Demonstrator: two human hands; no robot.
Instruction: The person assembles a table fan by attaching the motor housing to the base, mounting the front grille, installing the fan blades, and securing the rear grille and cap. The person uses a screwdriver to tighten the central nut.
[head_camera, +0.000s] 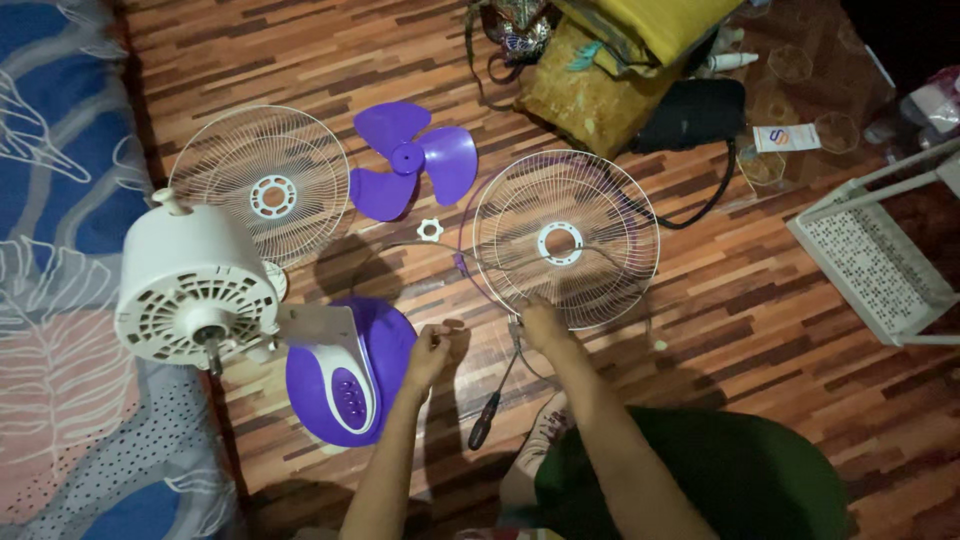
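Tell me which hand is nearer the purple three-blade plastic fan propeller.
Left. The left hand sits below the purple three-blade plastic fan propeller; the right hand is farther right, at the white wire grille's lower rim.

Right hand (543, 325) touches the near rim of the right grille (566, 240). Left hand (428, 352) hovers beside the purple base (390, 345). Screwdriver (493, 407) lies between them.

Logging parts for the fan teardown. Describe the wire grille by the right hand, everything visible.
The front grille is a round white wire guard, thin radial spokes running from a white ring hub with an open centre to the outer rim. It lies flat on the wooden floor, right of the purple blade. A thin rim band loops loosely around its left edge. The right hand touches its near rim; the left hand is off it.
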